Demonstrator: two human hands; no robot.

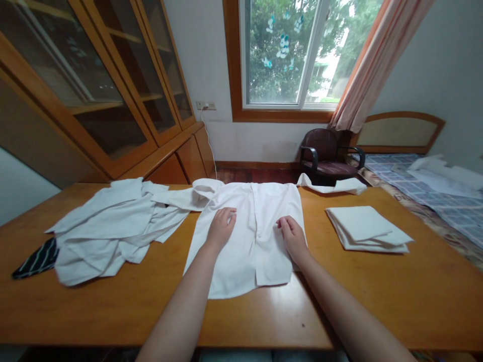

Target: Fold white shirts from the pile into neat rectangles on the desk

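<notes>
Your left hand [222, 229] and right hand [292, 235] are over the shirt [234, 261], which lies spread on the table [358, 306] between the pile [105, 218] and the folded cloth [366, 223]. Risk: the left sleeve [177, 198] reaches the pile, so a sideways pull could drag both. Front strip [255, 206] is rumpled; pressing there unevenly may set creases. Left hand: about half open, fingers loosely bent, nothing seen in its grasp; you appear to rest it on the cloth. Right: fingers curled in, thumb alongside; cannot tell whether you pinch fabric.
</notes>
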